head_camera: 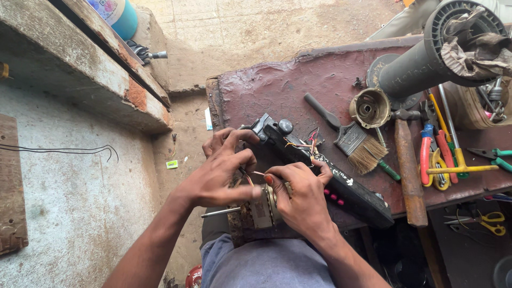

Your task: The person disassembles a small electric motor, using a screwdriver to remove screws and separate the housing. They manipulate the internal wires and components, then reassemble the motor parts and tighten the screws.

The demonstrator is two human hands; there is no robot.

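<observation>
— What have your hands got hold of?

— My left hand (221, 173) is curled, thumb and fingers pinched on thin wires (250, 175) beside the small motor (261, 210) that sits at the near edge of the dark red workbench (277, 88), over my lap. My right hand (301, 194) is closed round the motor's body, thumb tip pressed to the same wires. A metal shaft (220, 212) sticks out of the motor to the left.

— Any labels or packages about?

— A pale rectangular label shows on the motor, half under my fingers; I can't make it out. The long black control housing (325, 170) behind my hands has a white mark and pink buttons. Top left, a blue-and-white container (118, 15) stands on the ledge, cut off by the frame.

— What's hidden?

— Where the wires join the motor is covered by my fingers. The grey fan stand (426, 58) runs out of frame, crumpled paper stuffed in it.
</observation>
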